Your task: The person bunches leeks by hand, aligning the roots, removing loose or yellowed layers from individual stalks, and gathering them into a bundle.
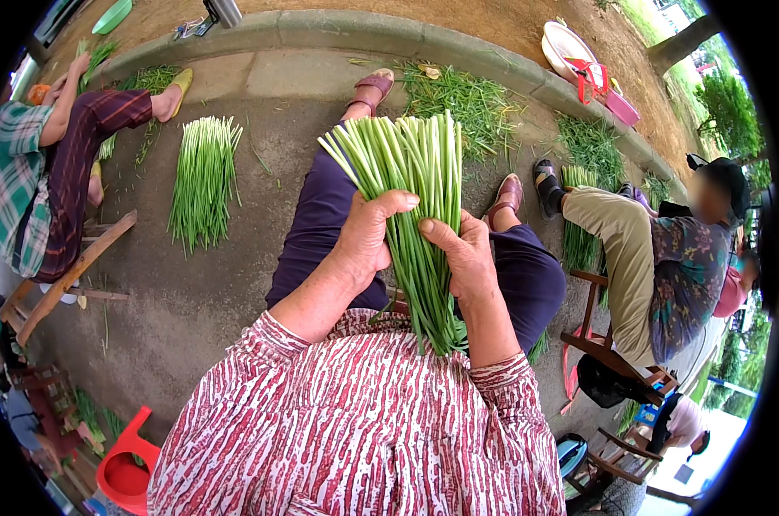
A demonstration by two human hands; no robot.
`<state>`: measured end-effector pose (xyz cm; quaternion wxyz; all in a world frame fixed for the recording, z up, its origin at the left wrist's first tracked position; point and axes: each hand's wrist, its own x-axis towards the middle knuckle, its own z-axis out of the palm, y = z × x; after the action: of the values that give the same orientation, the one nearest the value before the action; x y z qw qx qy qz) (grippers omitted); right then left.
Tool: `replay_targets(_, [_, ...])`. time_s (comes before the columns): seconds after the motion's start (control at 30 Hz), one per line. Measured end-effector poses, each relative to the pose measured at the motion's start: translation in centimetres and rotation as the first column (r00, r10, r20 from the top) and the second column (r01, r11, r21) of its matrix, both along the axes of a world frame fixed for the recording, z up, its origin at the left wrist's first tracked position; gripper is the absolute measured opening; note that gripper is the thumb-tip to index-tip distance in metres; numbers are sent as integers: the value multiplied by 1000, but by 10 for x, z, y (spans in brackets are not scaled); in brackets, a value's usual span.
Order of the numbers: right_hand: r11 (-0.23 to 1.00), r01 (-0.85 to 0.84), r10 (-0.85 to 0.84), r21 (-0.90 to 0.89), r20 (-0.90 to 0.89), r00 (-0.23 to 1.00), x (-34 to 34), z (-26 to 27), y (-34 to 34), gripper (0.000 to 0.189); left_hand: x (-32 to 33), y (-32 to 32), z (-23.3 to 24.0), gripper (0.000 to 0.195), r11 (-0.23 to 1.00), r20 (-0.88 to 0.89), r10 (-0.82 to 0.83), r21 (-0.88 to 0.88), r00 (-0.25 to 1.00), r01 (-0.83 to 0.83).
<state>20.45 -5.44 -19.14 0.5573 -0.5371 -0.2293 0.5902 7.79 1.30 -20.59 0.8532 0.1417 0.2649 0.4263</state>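
Observation:
A thick bundle of green garlic chives (pixel 421 187) is held over my lap, its pale cut ends fanned out away from me and its green leaf tips hanging towards my shirt. My left hand (pixel 370 235) grips it from the left, thumb across the stalks. From the right, my right hand (pixel 463 248) closes on the same bundle, its thumb lying on the front. The fingers behind the stalks are hidden. On the pavement to the left lies a neat pile of chives (pixel 205 184). Loose trimmings (pixel 460 106) are heaped beyond my feet.
A person in a plaid shirt (pixel 15 161) sits at the left on a wooden chair (pixel 73 277). Another seated person (pixel 686 264) is at the right, near more chives. A stone curb (pixel 344 31) runs ahead, with basins beyond. A red plastic container (pixel 125 471) stands lower left.

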Motion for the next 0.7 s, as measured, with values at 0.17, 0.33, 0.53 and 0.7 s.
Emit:
replay_targets(0.17, [998, 53, -54, -18, -101, 993, 7, 1, -1, 27, -1, 0, -4, 34, 1000, 34, -18, -6, 999, 19])
replay_targets(0.33, [998, 50, -54, -25, -176, 983, 5, 12, 2, 33, -4, 1, -5, 38, 999, -33, -34, -25, 999, 33])
replay_targets(0.53, [997, 74, -79, -37, -192, 978, 5, 9, 2, 33, -3, 1, -11, 30, 999, -29, -1, -32, 1000, 0])
replay_targets(0.7, [999, 37, -38, -5, -116, 993, 7, 1, 0, 33, 2, 1, -8, 24, 999, -23, 42, -33, 999, -43])
